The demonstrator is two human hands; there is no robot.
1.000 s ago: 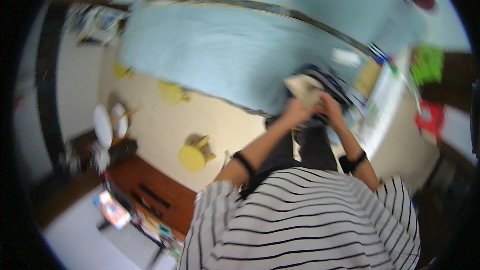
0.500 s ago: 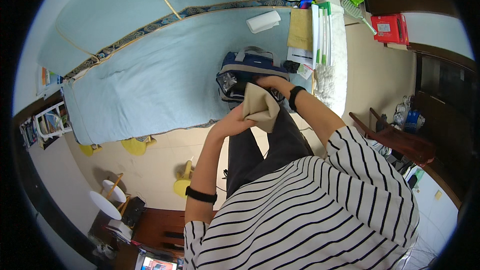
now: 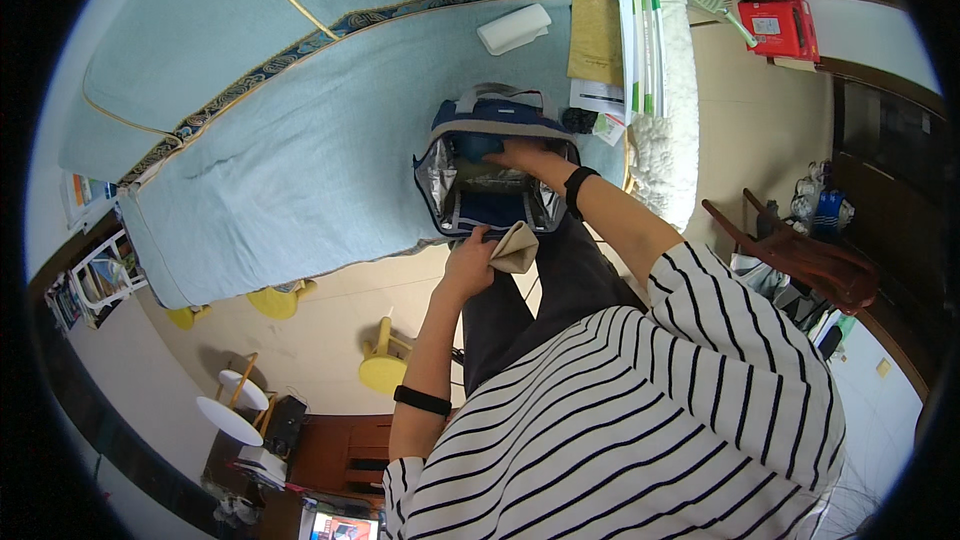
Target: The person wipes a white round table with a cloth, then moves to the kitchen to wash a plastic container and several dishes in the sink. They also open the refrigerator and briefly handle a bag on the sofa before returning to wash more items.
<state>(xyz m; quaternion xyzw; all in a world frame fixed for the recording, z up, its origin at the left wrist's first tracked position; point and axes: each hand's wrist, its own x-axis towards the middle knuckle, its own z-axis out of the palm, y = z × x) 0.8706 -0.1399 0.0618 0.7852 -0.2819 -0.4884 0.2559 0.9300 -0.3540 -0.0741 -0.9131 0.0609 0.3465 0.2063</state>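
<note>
An open navy and grey insulated bag (image 3: pixel 497 127) with a silvery lining sits at the sofa's front edge, its mouth facing me. My right hand (image 3: pixel 522 155) reaches inside, its fingers curled beside a rounded blue item (image 3: pixel 478 146); what they grip is partly hidden. At the bag's near rim, my left hand (image 3: pixel 471 262) is closed on a folded beige cloth (image 3: pixel 515 248), with fingertips touching the rim.
The bag rests on a light blue sofa cover (image 3: pixel 300 180). A white folded packet (image 3: pixel 514 29) lies behind it. Binders (image 3: pixel 645 50) and a mustard folder (image 3: pixel 596 38) stand right. Yellow stools (image 3: pixel 383 365) and a brown wooden chair (image 3: pixel 800 250) are around.
The bag's mouth has opened wider, showing its lining and the blue item. My left hand has moved down with the beige cloth to the near rim. My right hand remains at the bag.
</note>
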